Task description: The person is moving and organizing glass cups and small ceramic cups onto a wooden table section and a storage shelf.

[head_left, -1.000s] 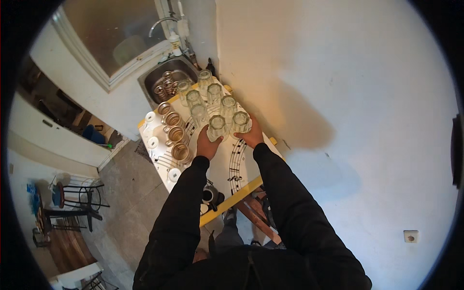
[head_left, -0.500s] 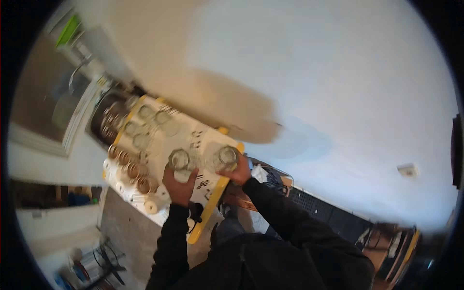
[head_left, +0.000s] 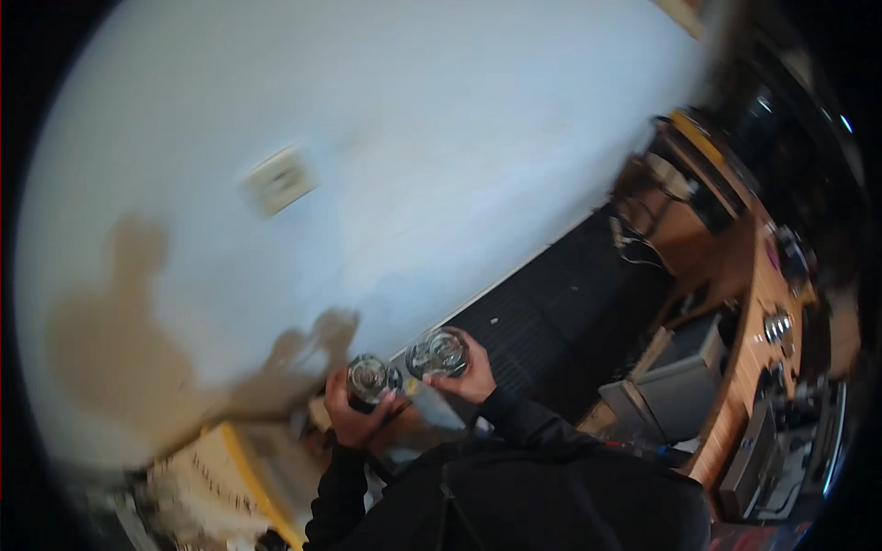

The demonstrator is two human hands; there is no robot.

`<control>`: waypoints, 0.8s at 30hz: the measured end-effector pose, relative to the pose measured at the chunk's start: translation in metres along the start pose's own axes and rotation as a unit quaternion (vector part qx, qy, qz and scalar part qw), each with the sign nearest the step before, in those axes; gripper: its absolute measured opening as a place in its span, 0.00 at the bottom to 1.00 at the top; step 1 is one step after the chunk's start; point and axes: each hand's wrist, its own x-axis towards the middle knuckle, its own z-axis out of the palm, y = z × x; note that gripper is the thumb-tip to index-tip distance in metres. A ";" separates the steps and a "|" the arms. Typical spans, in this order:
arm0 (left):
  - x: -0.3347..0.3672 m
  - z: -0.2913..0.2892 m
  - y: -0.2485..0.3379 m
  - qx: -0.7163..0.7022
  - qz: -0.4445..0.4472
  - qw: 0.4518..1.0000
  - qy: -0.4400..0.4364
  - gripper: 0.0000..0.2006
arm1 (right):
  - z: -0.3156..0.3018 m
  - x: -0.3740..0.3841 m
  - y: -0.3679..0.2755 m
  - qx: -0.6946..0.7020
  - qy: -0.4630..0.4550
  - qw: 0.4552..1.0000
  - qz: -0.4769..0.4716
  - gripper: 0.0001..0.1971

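Note:
My left hand [head_left: 354, 415] is closed round a clear glass cup [head_left: 369, 375], thumb on its near side. Close by on the right, my right hand [head_left: 476, 375] grips a second clear glass cup [head_left: 443, 349]. Both cups are held up in front of my body, side by side and a little apart. Looking down on them, I see round rims with a smaller ring inside. Whether anything is in them I cannot tell.
A white-topped table with a yellow edge [head_left: 246, 470] lies at the lower left. Dark matting [head_left: 542, 308] runs along the wall [head_left: 441, 165]. At the right stand a curved wooden counter [head_left: 735, 432] and a grey box [head_left: 680, 381]. A wall socket [head_left: 280, 181] is at upper left.
My view and body have turned right, away from the table. Both glass cups, over the table before, are now lifted off it and held closer together.

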 end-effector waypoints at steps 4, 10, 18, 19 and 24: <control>0.040 0.178 0.063 -0.098 0.078 0.985 -0.122 0.30 | -0.189 -0.006 -0.004 -0.098 0.105 0.990 -0.007 0.40; 0.089 0.399 0.175 -0.254 0.000 0.927 -0.275 0.29 | -0.390 -0.009 -0.005 -0.163 0.257 0.952 0.009 0.41; 0.189 0.677 0.278 -0.241 0.057 0.887 -0.389 0.29 | -0.639 0.039 0.058 -0.135 0.435 0.890 0.026 0.40; 0.194 0.706 0.282 -0.238 0.054 0.882 -0.404 0.29 | -0.673 0.042 0.068 -0.201 0.438 0.876 -0.004 0.39; 0.250 0.889 0.373 -0.322 0.065 0.821 -0.468 0.30 | -0.829 0.076 0.058 -0.182 0.482 0.856 0.054 0.38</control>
